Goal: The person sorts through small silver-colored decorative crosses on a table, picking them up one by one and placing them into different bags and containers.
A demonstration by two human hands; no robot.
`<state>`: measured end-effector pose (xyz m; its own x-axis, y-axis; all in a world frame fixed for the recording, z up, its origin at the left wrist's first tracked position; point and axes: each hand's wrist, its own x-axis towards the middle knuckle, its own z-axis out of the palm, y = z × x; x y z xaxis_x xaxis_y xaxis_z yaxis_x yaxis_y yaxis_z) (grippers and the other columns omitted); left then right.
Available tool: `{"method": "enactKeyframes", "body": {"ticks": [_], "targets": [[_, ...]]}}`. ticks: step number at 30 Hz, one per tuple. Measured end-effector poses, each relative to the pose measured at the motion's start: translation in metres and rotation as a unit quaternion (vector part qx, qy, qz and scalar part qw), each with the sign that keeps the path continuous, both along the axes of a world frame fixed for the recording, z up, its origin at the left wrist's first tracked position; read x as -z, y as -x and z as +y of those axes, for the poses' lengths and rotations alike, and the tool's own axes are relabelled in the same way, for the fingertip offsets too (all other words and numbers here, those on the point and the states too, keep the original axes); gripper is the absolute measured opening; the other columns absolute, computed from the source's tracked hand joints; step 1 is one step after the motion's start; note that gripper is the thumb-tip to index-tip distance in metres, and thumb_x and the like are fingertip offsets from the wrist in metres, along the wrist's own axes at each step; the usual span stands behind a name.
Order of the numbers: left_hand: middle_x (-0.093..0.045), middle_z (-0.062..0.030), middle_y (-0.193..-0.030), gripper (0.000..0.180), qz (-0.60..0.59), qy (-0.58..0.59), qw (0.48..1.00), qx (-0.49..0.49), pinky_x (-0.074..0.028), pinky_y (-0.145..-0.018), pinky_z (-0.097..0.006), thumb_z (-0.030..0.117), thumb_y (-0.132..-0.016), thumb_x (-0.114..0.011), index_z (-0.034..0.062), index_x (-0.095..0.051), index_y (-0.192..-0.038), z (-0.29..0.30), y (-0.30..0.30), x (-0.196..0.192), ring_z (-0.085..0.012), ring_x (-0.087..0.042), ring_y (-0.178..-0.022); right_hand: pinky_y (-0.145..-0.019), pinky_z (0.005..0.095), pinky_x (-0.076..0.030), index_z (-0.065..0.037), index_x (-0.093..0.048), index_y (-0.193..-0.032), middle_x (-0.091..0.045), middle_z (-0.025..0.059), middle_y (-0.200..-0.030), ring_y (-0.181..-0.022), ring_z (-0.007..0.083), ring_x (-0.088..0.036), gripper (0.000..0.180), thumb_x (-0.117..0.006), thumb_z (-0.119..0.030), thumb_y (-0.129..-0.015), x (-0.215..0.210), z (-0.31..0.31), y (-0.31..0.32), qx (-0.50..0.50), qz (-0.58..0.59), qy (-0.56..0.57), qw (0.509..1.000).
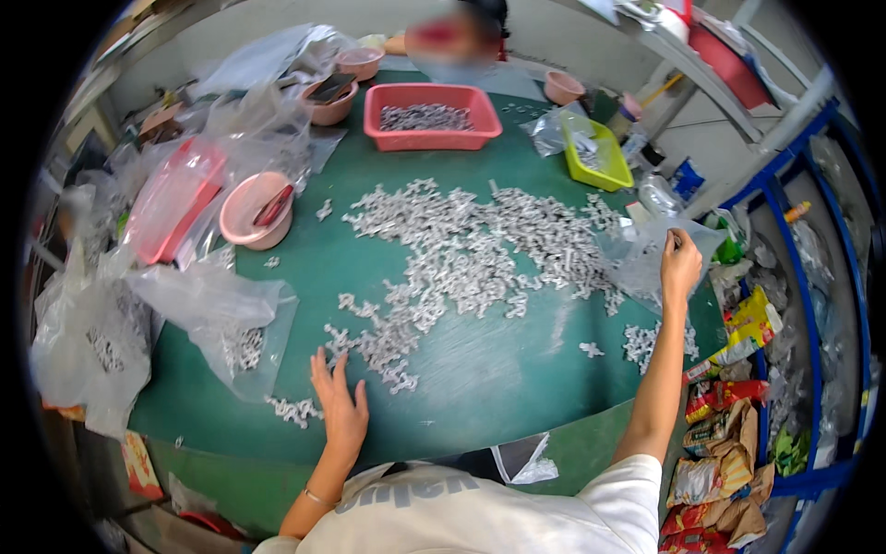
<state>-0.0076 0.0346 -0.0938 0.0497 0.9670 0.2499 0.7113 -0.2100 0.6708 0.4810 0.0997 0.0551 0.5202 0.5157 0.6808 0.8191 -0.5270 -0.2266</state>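
Observation:
Small silvery metal parts lie in a wide, loose heap across the green table. My left hand rests low on the table with its fingers spread, beside the heap's near left end and a small cluster of parts. Over on the right, my right hand is raised over a clear plastic bag, its fingers curled together. Something dark and small shows at those fingertips, too small to name. Another small group of parts lies below that bag, partly behind my right forearm.
A pink tray of metal parts stands at the back. Further right is a yellow-green basket. A pink bowl holds a red-handled tool. Plastic bags crowd the left side. A blue rack stands right; a person is opposite.

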Motion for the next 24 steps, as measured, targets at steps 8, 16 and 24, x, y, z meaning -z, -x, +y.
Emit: {"method": "enactKeyframes", "body": {"ticks": [8, 16, 24], "targets": [[-0.024, -0.0242, -0.133, 0.045, -0.059, 0.008, 0.995, 0.074, -0.019, -0.102, -0.044, -0.005, -0.076, -0.050, 0.0025, -0.041, -0.119, 0.008, -0.014, 0.015, -0.0437, -0.019, -0.124, -0.056, 0.0291, -0.045, -0.003, -0.062, -0.088, -0.063, 0.0082, -0.076, -0.061, 0.0164, -0.056, 0.024, -0.068, -0.016, -0.068, 0.094, -0.031, 0.207, -0.421, 0.338, 0.244, 0.806], [-0.026, -0.0212, -0.133, 0.041, -0.101, 0.030, 0.990, 0.090, -0.024, -0.100, -0.042, -0.004, -0.077, -0.051, 0.0056, -0.045, -0.116, 0.009, -0.021, -0.002, -0.0407, -0.021, -0.125, -0.053, 0.0434, -0.045, -0.004, -0.050, -0.090, -0.057, 0.0137, -0.088, -0.065, 0.0343, -0.058, 0.024, -0.059, -0.021, -0.076, 0.144, -0.012, 0.279, -0.479, 0.104, 0.282, 0.825], [-0.029, -0.0202, -0.131, 0.038, -0.102, 0.024, 0.990, 0.093, -0.026, -0.099, -0.040, 0.000, -0.075, -0.057, 0.0051, -0.049, -0.112, -0.002, -0.013, -0.015, -0.0378, -0.026, -0.123, -0.052, 0.0351, -0.042, -0.003, -0.054, -0.082, -0.056, 0.0113, -0.063, -0.055, 0.0263, -0.054, 0.040, -0.078, -0.019, -0.054, 0.150, -0.012, 0.257, -0.453, 0.268, 0.246, 0.814]]}}
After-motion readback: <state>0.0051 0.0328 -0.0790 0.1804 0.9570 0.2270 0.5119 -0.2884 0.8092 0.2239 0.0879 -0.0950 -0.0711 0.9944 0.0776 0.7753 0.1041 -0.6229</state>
